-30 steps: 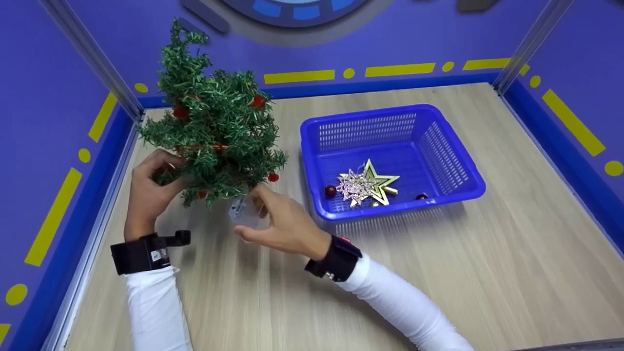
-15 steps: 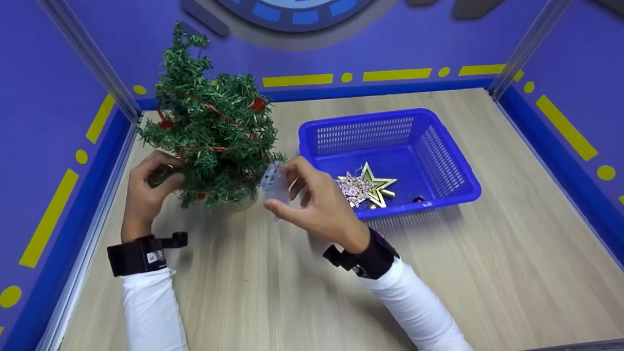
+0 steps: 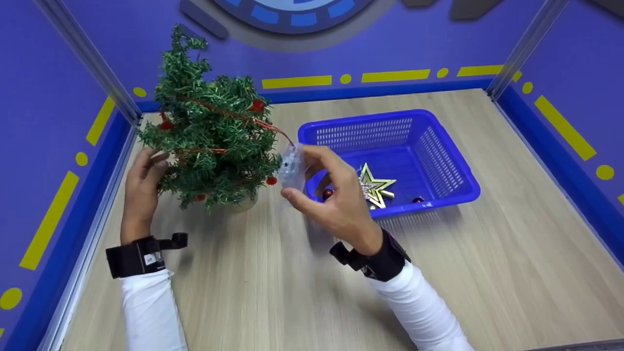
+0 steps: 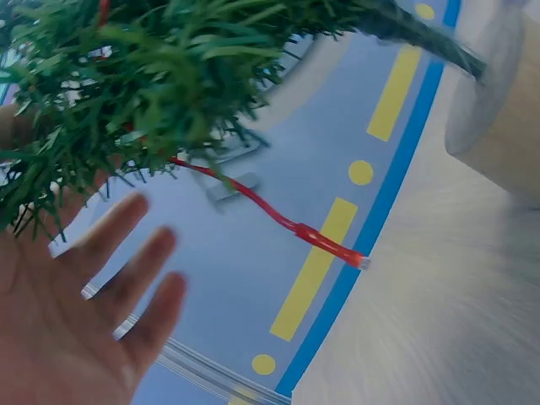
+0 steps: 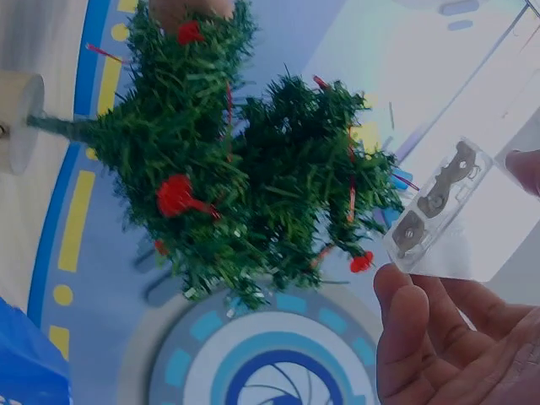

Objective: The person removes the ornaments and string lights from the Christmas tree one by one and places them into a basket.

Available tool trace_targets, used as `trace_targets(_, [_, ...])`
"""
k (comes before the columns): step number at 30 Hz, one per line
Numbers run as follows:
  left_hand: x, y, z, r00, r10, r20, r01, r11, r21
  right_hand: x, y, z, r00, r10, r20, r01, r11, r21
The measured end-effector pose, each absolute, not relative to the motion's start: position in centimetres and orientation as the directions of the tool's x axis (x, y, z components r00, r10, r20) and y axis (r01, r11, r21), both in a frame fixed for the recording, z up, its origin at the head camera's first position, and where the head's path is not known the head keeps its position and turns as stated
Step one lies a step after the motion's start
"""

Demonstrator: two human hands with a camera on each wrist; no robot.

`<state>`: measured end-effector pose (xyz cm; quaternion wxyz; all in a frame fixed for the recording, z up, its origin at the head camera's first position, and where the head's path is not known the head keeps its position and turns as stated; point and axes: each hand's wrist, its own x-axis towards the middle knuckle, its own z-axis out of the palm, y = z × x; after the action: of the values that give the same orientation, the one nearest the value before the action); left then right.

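green tree (image 3: pixel 214 131) stands on the table (image 3: pixel 273 292), to the person's left of the blue basket (image 3: pixel 365 120). right hand (image 3: pixel 341 200) pinches the clear box (image 3: pixel 292 168) between thumb and fingertips, gap only as wide as the box, between tree and basket. red wire (image 3: pixel 265 125) runs from box to tree; box probably held out so the wire stays free of the needles. left hand (image 3: pixel 142 187) is at the tree's other side, fingers spread and relaxed, no firm hold visible; thumb contact, can't tell. likely there to steady the tree. gold star (image 3: pixel 374 187) and red bauble (image 3: pixel 327 193) lie in the basket, presumably kept together there. left wrist view: cord (image 4: pixel 329 245) with a free end near the base (image 4: pixel 515 126), not visible from the head. right wrist view: metal contacts (image 5: pixel 434 202) in the box, unclear from the head.
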<state>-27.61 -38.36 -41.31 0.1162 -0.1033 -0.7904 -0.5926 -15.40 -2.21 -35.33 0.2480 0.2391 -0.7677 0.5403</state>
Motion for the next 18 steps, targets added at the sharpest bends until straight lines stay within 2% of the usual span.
trace_targets(4, [-27.3,-38.7,-40.9,-0.961,0.126,0.246,0.274,0.314,0.909,-15.3,-2.2,-35.0,-0.720,-0.082,0.689,-0.667,0.355,-0.655])
trace_targets(9, [-26.9,-38.7,-40.8,-0.968,0.117,0.220,0.246,0.308,0.919,-15.2,-2.1,-34.8,-0.666,-0.087,0.741,-0.708,0.387,-0.591])
trace_targets(14, [-26.6,-38.5,-40.2,-0.971,0.146,0.192,0.224,0.258,0.940,-15.0,-2.0,-34.8,-0.647,-0.088,0.757,-0.719,0.403,-0.567])
trace_targets(18, [-26.6,-38.4,-40.0,-0.974,0.140,0.180,0.217,0.317,0.923,-15.0,-1.9,-34.9,-0.638,-0.083,0.765,-0.719,0.421,-0.553])
